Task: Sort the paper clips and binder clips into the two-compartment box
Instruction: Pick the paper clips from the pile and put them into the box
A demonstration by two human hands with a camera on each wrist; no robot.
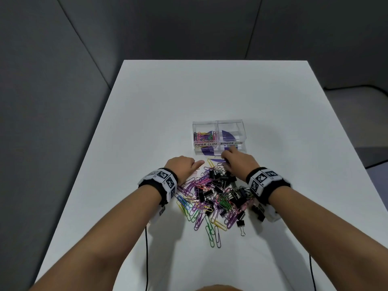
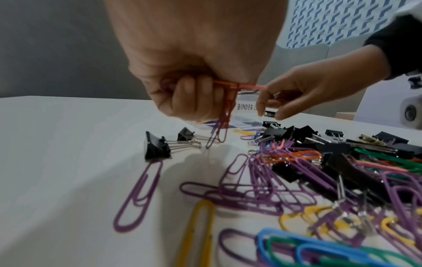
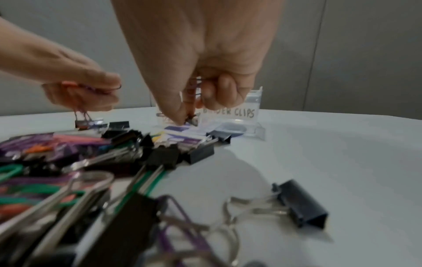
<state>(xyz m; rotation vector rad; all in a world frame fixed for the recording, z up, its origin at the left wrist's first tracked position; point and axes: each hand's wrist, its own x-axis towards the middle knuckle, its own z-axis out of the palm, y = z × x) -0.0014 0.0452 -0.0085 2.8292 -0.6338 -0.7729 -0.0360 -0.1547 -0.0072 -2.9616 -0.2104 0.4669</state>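
Labels: while both hands worked, the box [image 1: 218, 135] read "PAPER CLIPS" and "BINDER CLIPS".
Left hand [image 2: 187, 75]: fist gripping several paper clips [image 2: 224, 112].
Right hand [image 3: 205, 75]: pinching a binder clip [image 3: 191, 118].

Clip pile [image 1: 214, 198] lies before the box [image 1: 218, 122] (paper clips in its left compartment).

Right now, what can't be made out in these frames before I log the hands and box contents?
- Right hand: what it pinches is motion-blurred in the right wrist view, and its own fingers cover it in the head view.
- Left hand: number of paper clips held, bunched under curled fingers.
- Binder clips compartment: contents unclear through glare and the right hand, head view.
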